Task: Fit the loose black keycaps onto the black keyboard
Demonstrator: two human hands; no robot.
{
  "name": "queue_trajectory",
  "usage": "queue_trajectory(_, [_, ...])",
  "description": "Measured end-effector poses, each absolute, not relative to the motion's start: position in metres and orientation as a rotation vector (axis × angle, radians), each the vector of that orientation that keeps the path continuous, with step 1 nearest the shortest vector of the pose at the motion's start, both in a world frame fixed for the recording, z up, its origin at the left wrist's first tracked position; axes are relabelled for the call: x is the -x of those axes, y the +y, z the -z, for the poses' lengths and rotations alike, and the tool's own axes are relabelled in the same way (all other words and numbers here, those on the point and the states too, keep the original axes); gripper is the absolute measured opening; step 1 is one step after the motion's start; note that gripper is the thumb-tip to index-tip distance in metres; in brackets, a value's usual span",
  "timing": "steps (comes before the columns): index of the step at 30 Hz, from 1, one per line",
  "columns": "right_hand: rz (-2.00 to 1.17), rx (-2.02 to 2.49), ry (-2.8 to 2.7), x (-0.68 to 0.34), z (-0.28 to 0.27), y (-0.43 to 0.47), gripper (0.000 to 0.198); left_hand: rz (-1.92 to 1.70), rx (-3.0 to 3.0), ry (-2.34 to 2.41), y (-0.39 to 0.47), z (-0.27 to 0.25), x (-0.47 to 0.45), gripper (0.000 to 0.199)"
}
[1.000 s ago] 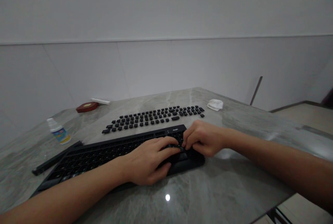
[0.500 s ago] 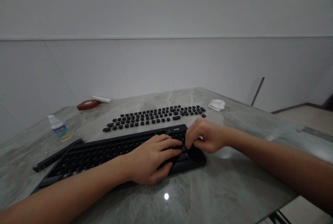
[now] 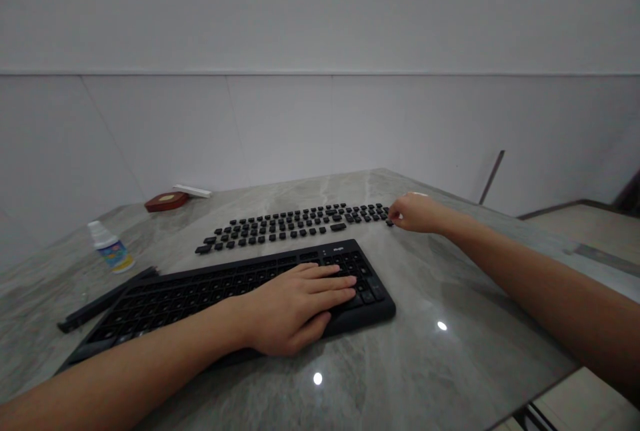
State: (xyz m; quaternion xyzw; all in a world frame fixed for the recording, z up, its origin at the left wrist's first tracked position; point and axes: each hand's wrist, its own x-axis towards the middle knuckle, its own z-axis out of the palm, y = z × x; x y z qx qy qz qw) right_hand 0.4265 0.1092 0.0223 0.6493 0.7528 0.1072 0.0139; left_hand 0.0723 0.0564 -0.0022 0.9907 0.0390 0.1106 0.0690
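Note:
A black keyboard (image 3: 200, 307) lies slanted on the table, most of its key positions stripped to bare sockets. My left hand (image 3: 297, 311) rests flat over its right part, fingers stretched towards the number pad and apart from one another. Beyond the keyboard, loose black keycaps (image 3: 283, 226) are laid out in rows. My right hand (image 3: 413, 212) is at the right end of these rows, fingers bent and closed together just above a single keycap (image 3: 389, 223). Whatever those fingertips hold, if anything, is hidden.
Left of the keyboard lies a long black strip (image 3: 107, 299), with a white bottle (image 3: 111, 247) with a coloured label behind it. A dark red box (image 3: 167, 201) and a white bar (image 3: 193, 191) lie at the back left. The grey marbled table (image 3: 400, 377) meets a wall.
My right hand has left the keyboard's number pad and moved forward and right to the end of the keycap rows. It now covers most of the white crumpled item there. My left hand stays nearly still.

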Motion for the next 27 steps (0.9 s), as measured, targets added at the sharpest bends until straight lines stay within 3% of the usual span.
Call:
queue_trajectory(21, [-0.344,-1.915,2.304,-0.424,-0.015,0.117,0.025,-0.369,-2.969,0.099,0.057,0.005,-0.072,0.053])
queue_trajectory(27, [-0.173,-1.772,2.495,-0.405,-0.023,0.100,0.018,-0.354,-2.979,0.114,0.058,0.005,-0.072,0.053])
